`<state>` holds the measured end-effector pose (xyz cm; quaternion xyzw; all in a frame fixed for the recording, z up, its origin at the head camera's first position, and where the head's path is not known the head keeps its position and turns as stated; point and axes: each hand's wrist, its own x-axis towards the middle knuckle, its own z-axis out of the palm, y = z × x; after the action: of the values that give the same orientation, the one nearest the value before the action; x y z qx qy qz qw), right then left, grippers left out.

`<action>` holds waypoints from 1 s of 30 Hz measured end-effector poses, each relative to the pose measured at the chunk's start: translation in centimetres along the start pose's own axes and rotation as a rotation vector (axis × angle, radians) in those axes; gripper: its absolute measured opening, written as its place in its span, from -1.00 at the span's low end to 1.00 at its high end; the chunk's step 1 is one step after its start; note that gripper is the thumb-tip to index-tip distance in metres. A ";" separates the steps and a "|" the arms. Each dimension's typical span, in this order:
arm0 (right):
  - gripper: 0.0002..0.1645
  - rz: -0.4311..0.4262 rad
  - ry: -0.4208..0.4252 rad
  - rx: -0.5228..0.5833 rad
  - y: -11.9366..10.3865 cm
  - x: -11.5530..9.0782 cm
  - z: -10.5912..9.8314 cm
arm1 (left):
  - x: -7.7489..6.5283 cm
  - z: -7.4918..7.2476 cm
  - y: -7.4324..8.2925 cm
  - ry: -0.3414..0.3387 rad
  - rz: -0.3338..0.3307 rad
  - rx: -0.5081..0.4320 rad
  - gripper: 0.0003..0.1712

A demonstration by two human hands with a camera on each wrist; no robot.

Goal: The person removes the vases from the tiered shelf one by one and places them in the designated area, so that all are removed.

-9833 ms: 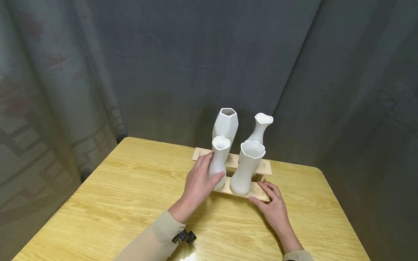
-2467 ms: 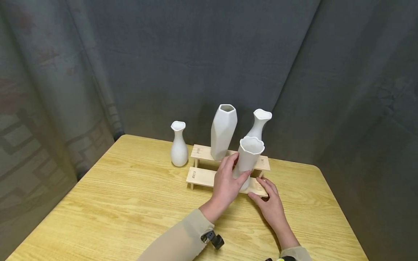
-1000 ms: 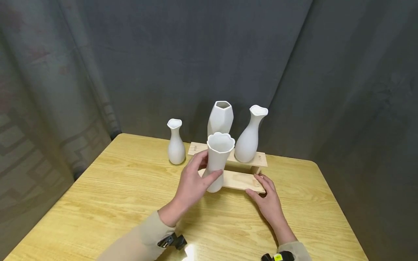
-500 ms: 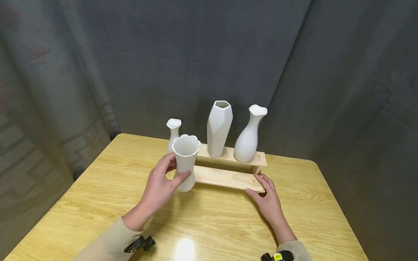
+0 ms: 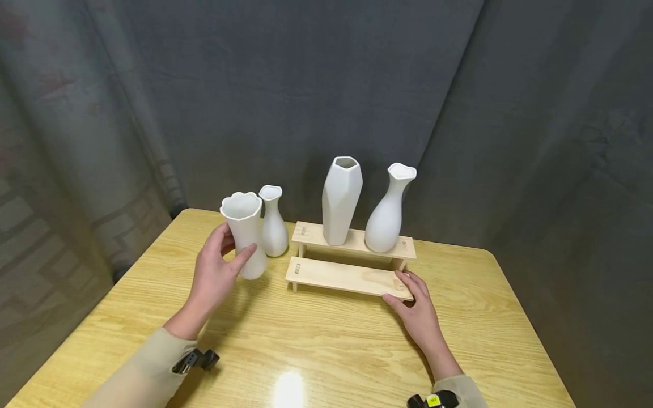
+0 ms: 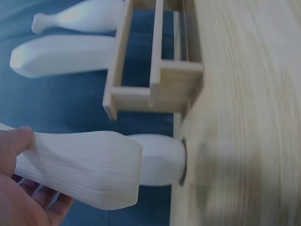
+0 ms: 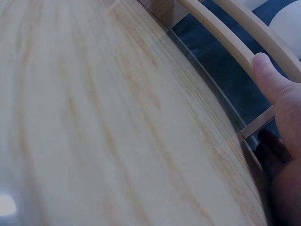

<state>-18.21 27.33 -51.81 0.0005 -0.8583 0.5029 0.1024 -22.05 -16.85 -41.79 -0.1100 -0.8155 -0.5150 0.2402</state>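
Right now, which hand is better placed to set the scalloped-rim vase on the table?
Probably the left hand: it grips the scalloped-rim vase above the table, while the right hand holds the lower wooden shelf at its end.

From my end of the feed I'm counting four white vases, so one scalloped-rim vase, one faceted vase and two narrow-necked vases, plus one wooden stand with two shelves, one table, one left hand, one right hand, two sleeves.
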 end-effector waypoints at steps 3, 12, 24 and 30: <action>-0.08 -0.008 0.007 -0.002 0.0 -0.1 0.0 | 0.7 -0.2 -1.0 0.016 -0.015 0.023 -0.35; -0.06 0.000 0.004 0.001 0.1 0.0 0.0 | 3.3 0.1 -4.4 0.036 -0.083 0.033 -0.37; -0.08 0.015 0.002 -0.010 -0.1 -0.1 0.0 | 6.1 0.9 -8.2 0.018 -0.104 -0.048 -0.34; -0.09 0.006 0.000 0.001 -0.3 -0.1 -0.1 | 7.0 1.5 -9.2 0.013 -0.119 -0.078 -0.34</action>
<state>-18.08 27.22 -51.52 -0.0021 -0.8580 0.5036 0.1007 -32.44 -20.04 -45.99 -0.0671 -0.7981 -0.5607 0.2101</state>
